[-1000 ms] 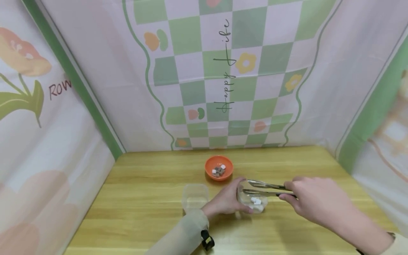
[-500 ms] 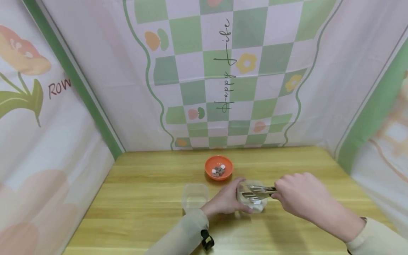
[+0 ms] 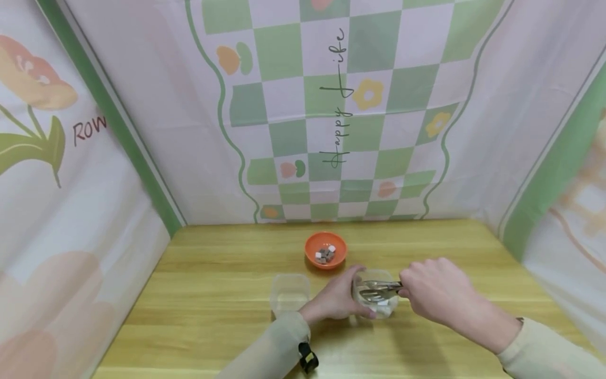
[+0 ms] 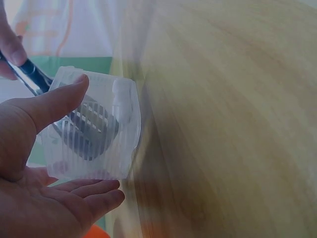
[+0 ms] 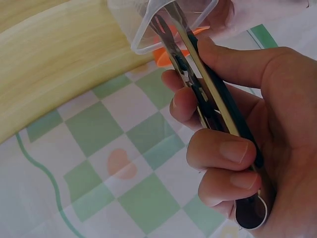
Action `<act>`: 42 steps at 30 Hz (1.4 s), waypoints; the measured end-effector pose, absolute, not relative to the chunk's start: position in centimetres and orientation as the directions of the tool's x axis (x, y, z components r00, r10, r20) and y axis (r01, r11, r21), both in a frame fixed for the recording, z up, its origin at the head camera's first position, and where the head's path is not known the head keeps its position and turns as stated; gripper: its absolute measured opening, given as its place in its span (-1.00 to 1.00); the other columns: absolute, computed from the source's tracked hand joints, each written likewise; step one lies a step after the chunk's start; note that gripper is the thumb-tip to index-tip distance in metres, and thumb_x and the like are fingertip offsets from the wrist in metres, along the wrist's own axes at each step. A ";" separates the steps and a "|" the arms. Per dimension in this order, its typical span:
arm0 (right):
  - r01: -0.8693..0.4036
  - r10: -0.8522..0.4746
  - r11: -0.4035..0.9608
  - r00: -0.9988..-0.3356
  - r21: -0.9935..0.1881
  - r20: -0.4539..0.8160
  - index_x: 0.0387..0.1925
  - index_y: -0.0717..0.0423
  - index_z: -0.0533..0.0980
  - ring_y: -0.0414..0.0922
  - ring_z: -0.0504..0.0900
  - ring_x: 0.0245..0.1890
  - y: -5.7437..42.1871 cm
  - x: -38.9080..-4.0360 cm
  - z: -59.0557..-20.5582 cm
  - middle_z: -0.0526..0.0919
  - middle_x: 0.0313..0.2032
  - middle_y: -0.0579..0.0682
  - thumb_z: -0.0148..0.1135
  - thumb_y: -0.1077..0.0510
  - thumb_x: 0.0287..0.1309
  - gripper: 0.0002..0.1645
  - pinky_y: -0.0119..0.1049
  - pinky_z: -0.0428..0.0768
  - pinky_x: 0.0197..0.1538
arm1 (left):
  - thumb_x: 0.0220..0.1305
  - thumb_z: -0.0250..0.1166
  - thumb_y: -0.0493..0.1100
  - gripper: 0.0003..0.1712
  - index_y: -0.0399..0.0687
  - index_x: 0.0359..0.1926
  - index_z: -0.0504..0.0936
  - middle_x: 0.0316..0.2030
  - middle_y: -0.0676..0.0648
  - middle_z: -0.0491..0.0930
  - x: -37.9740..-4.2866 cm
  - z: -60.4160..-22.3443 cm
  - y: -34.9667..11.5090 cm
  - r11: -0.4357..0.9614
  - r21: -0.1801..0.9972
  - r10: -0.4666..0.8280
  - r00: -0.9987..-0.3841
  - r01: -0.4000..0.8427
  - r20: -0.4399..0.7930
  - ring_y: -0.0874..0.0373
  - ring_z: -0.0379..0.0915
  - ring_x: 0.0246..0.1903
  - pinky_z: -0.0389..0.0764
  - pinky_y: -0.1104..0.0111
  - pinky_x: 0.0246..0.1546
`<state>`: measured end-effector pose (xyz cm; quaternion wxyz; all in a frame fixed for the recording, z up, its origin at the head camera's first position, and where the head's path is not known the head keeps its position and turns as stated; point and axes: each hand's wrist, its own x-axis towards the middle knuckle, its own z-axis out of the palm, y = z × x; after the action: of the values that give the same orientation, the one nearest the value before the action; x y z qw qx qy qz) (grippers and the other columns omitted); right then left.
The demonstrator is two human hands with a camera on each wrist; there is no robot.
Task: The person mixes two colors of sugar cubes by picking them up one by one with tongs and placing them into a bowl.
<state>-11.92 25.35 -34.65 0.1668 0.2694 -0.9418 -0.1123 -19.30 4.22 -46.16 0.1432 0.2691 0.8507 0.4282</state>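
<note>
My left hand (image 3: 338, 297) grips a clear plastic container (image 4: 119, 153) from its left side, the thumb along one wall and the fingers along another. White pieces (image 3: 382, 305) lie inside the container. In my right hand (image 3: 437, 289) is a pair of metal tongs (image 5: 213, 94) with dark handles, the fingers curled round them. The slotted heads of the tongs (image 4: 86, 126) are inside the container, close together. Whether they pinch a white piece cannot be made out.
An orange bowl (image 3: 311, 258) with brown and white cubes (image 3: 324, 255) stands behind the hands. Left of my left hand sits a second clear container (image 3: 290, 289). The wooden table (image 3: 213, 295) ends at a patterned cloth backdrop (image 3: 322, 105).
My right hand has moved left and brought the tongs down into the container. The spread tong arms have drawn together. My left hand stays on the container.
</note>
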 end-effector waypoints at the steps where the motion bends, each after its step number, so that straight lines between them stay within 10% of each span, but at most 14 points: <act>1: -0.470 -0.547 0.828 -0.797 0.305 0.256 -0.70 -0.05 0.42 -0.25 0.18 -0.73 25.3 -11.9 -34.7 0.21 -0.73 -0.21 0.68 -0.04 -0.06 -0.47 -0.32 0.26 -0.75 | -0.10 0.78 -0.05 0.22 0.08 0.56 0.31 0.29 -0.02 0.55 -19.3 -46.1 4.2 0.492 0.804 0.580 -0.814 0.335 -0.015 0.19 0.47 0.22 0.47 0.25 0.29; 42: -0.456 -0.481 0.875 -0.856 0.162 0.190 -0.68 -0.21 0.41 -0.29 0.28 -0.68 27.7 -12.1 -35.1 0.32 -0.67 -0.32 0.53 -0.05 0.20 -0.51 -0.21 0.38 -0.68 | -0.08 0.77 -0.02 0.23 0.11 0.58 0.29 0.36 0.03 0.49 -19.4 -46.1 4.1 0.497 0.800 0.589 -0.808 0.337 -0.025 0.15 0.43 0.30 0.45 0.23 0.34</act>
<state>-12.12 27.65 -35.10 0.1126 0.2438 -0.9617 -0.0554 -19.38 4.13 -46.14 0.1492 0.2715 0.8521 0.4218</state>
